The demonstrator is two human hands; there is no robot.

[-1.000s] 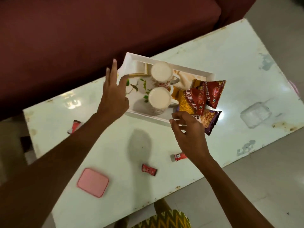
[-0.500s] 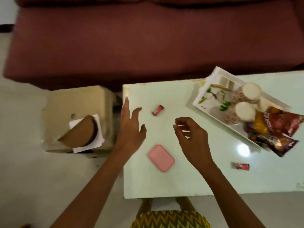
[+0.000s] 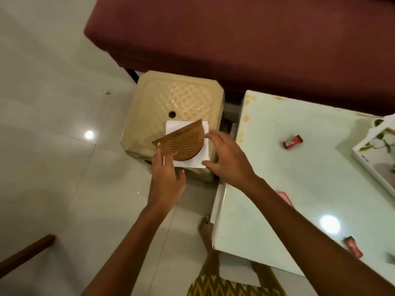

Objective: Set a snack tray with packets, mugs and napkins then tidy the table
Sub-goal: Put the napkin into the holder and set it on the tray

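Note:
A brown half-round napkin holder lies on a stack of white napkins on top of a beige plastic stool. My left hand touches the holder's near left corner with its fingertips, thumb apart. My right hand is spread at the napkins' right edge, its index finger at the far corner and its thumb at the near corner. Only a corner of the white snack tray shows at the right edge, on the pale table; its mugs and packets are out of view.
A small red wrapper lies on the table near the tray, another near the front edge. A pink flat item peeks from behind my right forearm. A maroon sofa runs behind stool and table. My foot stands beside the table corner.
The view has swung left from the tray to the stool. Both hands left the table and reached over to the napkin holder and napkins.

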